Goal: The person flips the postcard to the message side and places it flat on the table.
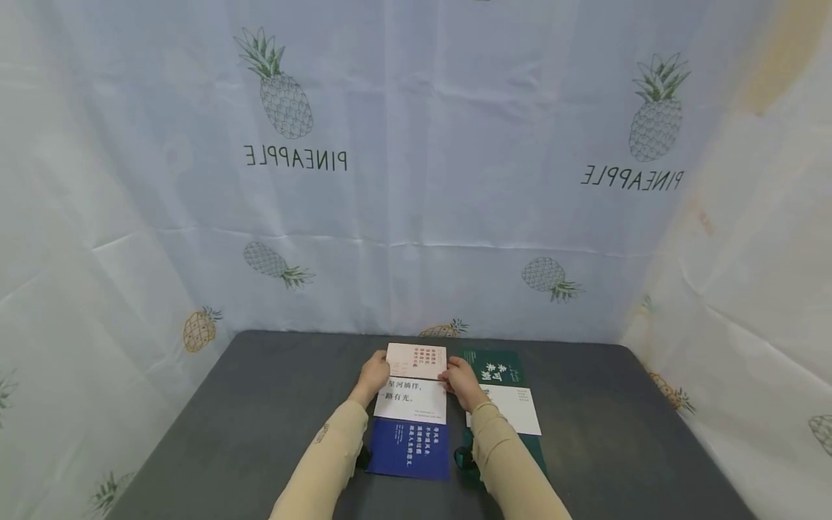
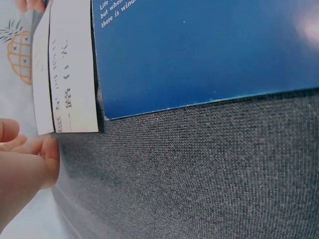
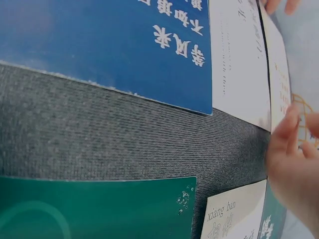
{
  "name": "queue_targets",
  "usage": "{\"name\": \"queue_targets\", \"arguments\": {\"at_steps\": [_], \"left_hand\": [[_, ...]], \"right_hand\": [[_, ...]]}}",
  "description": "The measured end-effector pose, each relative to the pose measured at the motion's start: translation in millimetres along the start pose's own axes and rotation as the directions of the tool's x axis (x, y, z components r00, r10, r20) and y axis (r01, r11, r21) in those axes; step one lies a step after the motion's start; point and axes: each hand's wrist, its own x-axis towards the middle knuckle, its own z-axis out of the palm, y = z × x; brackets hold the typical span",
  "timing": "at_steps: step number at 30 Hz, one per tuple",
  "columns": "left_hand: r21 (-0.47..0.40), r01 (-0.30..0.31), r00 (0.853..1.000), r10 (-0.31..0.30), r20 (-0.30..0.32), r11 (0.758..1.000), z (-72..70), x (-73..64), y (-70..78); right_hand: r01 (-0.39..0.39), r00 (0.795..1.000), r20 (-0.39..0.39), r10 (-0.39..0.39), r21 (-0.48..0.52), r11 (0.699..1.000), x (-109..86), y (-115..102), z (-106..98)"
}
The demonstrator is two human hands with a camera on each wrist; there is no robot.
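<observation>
A white card with red print [image 1: 416,361] lies at the far end of the left column of cards. My left hand [image 1: 373,373] grips its left edge, and my right hand [image 1: 462,380] pinches its right edge near the near corner. Right below it is a white card with black print [image 1: 411,399], then a blue card [image 1: 408,449] nearest me. In the left wrist view, the bent fingers [image 2: 49,149] are at the corner where the two white cards meet. The right wrist view shows thumb and forefinger close together at the red-print card's edge.
To the right runs a second column: a dark green card [image 1: 492,367], a white card [image 1: 516,410] and another green card [image 1: 534,455] partly behind my right sleeve. A dark grey table [image 1: 604,433] carries them all. Pineapple-print curtains [image 1: 416,180] hang behind and at both sides.
</observation>
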Motion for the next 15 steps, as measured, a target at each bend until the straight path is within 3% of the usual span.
{"name": "queue_targets", "arguments": {"at_steps": [4,5,7,11,15], "left_hand": [[-0.021,0.024,1.0,-0.024,0.013,0.999,-0.2,-1.8,1.5],[-0.04,0.056,0.998,-0.055,0.033,0.998,-2.8,-6.4,9.3],[-0.028,0.051,0.998,-0.05,0.04,0.998,-4.8,-11.7,18.2],[-0.03,0.05,0.998,-0.049,0.037,0.998,-5.1,-13.1,26.6],[-0.079,0.049,0.999,-0.047,0.023,0.996,-6.2,-7.9,24.0]], "right_hand": [[-0.002,0.999,-0.033,-0.001,-0.073,0.997,1.5,2,3],[0.0,1.0,-0.031,-0.003,-0.081,0.997,1.7,2,4],[0.003,1.0,-0.022,-0.005,-0.092,0.996,1.0,0,4],[-0.008,1.0,0.017,0.008,-0.044,0.999,0.3,-4,0],[-0.045,0.998,0.034,0.043,0.045,0.998,2.3,-6,-5]]}}
